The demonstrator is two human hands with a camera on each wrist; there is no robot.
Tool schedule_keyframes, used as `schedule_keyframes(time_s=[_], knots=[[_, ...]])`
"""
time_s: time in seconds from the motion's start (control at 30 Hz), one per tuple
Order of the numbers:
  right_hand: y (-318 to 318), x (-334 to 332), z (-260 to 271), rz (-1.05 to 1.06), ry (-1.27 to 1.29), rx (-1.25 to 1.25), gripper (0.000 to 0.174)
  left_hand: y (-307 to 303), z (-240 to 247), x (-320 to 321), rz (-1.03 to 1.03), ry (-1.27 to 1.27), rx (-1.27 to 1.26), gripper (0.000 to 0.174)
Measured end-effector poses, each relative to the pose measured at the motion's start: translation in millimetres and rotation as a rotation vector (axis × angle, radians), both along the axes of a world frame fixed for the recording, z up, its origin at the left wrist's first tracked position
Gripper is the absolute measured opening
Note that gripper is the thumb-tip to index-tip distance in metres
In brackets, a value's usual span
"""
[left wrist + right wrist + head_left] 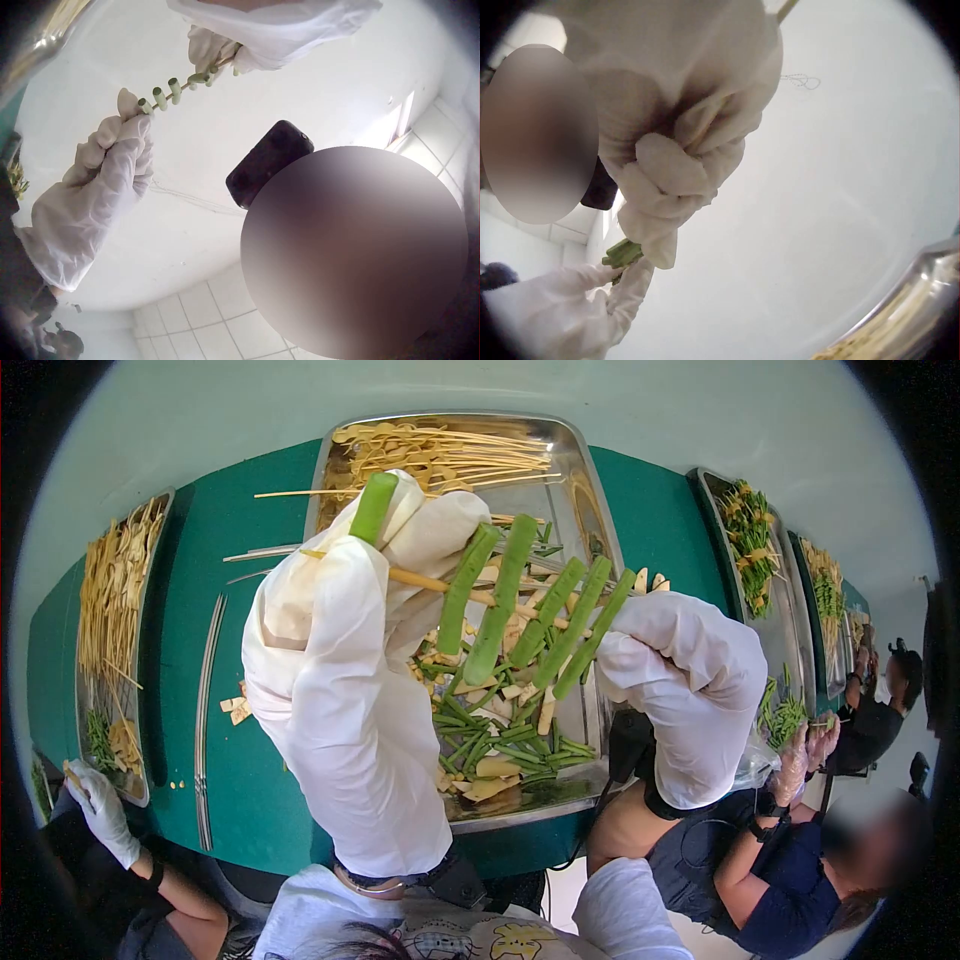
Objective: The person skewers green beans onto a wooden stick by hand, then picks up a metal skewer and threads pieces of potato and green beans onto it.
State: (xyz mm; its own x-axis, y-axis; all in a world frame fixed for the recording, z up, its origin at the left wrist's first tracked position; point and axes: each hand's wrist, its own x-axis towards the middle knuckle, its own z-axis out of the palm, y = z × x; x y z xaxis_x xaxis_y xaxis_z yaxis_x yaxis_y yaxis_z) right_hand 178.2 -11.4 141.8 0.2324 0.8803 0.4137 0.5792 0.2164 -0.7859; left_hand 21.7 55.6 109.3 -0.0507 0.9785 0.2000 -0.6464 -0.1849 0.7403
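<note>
My gloved left hand (340, 660) pinches a green bean piece (373, 508) upright between thumb and fingers. A bamboo skewer (415, 579) runs behind the thumb, its tip showing at the hand's left side. Several flat green bean pieces (517, 585) are threaded crosswise along it. At the other end, my gloved right hand (690, 680) grips the skewer beside the last bean, fingers curled in. Threaded beans (159, 97) span between both hands in the left wrist view. The right glove (675, 150) hides most of the skewer in the right wrist view.
Below my hands, a metal tray (590, 510) holds cut beans, pale pieces and filled skewers (450, 455). Thin metal rods (208, 720) lie on the green table (260, 800). Another tray (150, 630) stands left, more trays (790, 590) right. People work at both sides.
</note>
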Motion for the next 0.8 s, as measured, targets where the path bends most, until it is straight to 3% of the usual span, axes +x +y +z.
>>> schedule_keyframes(time_s=[0.1, 0.3, 0.43, 0.63, 0.73, 0.8], knots=[[1.2, 0.8, -2.0, 0.024, 0.024, 0.048, 0.012, -3.0, 7.2, 2.2, 0.073, 0.120, -0.095, 0.030], [2.2, 2.1, 0.4, 0.047, 0.026, 0.036, 0.013, -10.4, 22.6, 20.9, 0.120, -0.127, -0.179, 0.029], [0.9, -1.7, 0.5, 0.008, 0.030, 0.012, 0.013, -6.9, 13.6, 9.6, 0.052, -0.087, -0.178, 0.029], [1.2, -0.5, 0.6, -0.007, 0.050, -0.025, 0.013, -3.1, 5.2, 2.9, -0.074, -0.183, 0.036, 0.028], [0.7, 1.4, 3.8, 0.004, -0.013, -0.020, 0.014, -7.2, 14.5, 19.2, 0.090, -0.136, -0.084, 0.030], [1.9, 3.2, 2.3, 0.021, -0.061, 0.044, 0.014, -8.4, 18.3, 18.6, 0.063, -0.124, -0.110, 0.031]])
